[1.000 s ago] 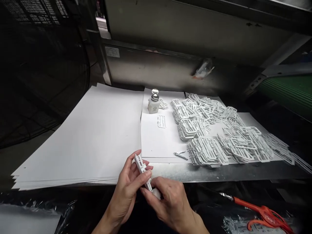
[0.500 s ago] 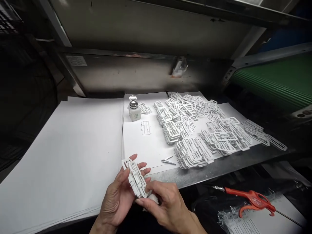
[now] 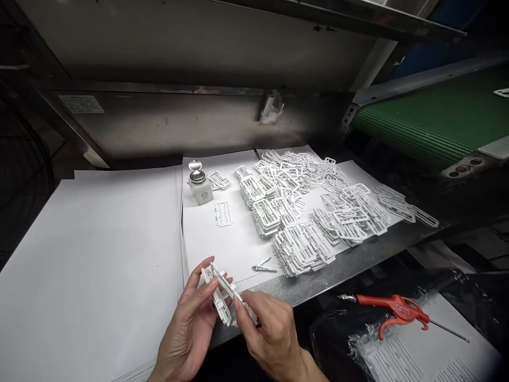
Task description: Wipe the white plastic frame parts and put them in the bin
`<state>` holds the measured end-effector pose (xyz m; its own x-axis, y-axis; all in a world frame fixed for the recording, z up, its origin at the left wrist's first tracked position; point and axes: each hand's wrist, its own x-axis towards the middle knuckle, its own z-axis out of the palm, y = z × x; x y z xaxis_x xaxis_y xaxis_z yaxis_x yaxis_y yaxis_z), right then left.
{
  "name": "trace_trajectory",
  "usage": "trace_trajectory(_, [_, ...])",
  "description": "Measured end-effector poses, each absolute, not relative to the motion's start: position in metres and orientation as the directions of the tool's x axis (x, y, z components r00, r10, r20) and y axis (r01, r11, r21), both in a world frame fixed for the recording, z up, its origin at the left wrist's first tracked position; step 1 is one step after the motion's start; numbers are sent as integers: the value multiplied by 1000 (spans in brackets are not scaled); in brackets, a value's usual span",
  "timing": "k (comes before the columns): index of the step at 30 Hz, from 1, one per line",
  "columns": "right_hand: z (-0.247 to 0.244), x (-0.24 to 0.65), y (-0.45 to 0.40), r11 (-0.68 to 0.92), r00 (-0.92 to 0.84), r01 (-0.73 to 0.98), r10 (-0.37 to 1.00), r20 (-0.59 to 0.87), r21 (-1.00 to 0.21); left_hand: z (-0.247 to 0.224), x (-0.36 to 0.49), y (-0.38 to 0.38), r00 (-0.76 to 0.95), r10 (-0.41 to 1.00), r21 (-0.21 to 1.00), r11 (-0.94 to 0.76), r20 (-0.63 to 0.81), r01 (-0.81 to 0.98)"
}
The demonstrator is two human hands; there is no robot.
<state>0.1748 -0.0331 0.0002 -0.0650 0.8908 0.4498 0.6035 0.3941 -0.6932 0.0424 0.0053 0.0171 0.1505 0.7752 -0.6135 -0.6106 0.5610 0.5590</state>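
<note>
My left hand is closed around a small stack of white plastic frame parts, thumb across the near face. With thumb and fingers, my right hand pinches one white plastic frame, tilted away from the stack at its upper side. Something white and soft-looking shows below my right fingers, mostly hidden. Past my hands, a single thin frame lies flat on white paper. A pair of small metal nippers or tweezers lies to its right, close to several piled frames.
A squat dispenser bottle with a raised metal lid stands at the back. More piles of frames cover the right of the table. A red air blow gun lies on plastic-wrapped material at lower right. A green conveyor belt runs behind.
The stack has turned more edge-on, and one frame now stands apart from it in my right fingers. The camera view has shifted, moving the bench contents left in the picture.
</note>
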Motion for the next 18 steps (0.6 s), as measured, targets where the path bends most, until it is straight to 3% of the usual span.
trace_trajectory(5, [6,183,-35,333,-278,465,935,222,-820,15,46,15,57,718,575,600,-694,-556])
trace_trajectory(8, [6,189,-36,209,-190,426,972,138,-880,20,35,34,32,748,655,600,-663,-459])
trace_trajectory(10, [5,192,-33,103,-106,425,992,64,-899,25,24,56,37,806,765,574,-591,-293])
trace_trajectory(12, [5,195,-27,25,-63,407,998,-1,-913,28,16,85,87,879,883,465,-469,70])
trace_trajectory(13, [6,195,-24,6,-56,392,998,-17,-920,29,15,101,105,905,870,357,-412,341])
trace_trajectory(14, [8,195,-21,0,-55,380,998,-22,-925,29,17,117,84,928,750,236,-362,618])
trace_trajectory(18, [14,195,-14,32,-58,360,998,12,-932,18,41,170,-5,963,523,151,-271,839])
